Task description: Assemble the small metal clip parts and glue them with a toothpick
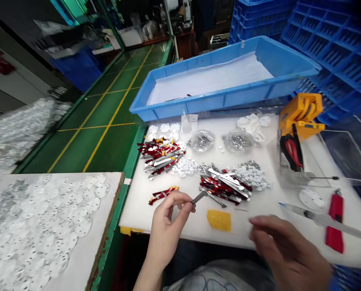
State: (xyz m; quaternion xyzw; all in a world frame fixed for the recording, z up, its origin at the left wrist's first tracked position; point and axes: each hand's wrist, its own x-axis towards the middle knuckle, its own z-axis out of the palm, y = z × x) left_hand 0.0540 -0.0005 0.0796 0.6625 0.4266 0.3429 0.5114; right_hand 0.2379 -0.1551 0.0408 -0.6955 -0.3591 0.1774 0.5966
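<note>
My left hand pinches a thin grey metal strip between thumb and fingers, its free end pointing right. My right hand, a little blurred, hovers over the front right of the table with its fingers loosely bent and apart; I see nothing in it. Between the hands lies a yellow square. Just beyond the held strip is a pile of red and silver strips. A few red and yellow strips lie left of it. A translucent syringe-like tube with a blue tip rests beyond my right hand.
Small white parts and bagged metal bits sit farther back. A long blue tray stands behind them. At right are an orange holder, red-handled pliers and a red cutter. White discs cover a board at left.
</note>
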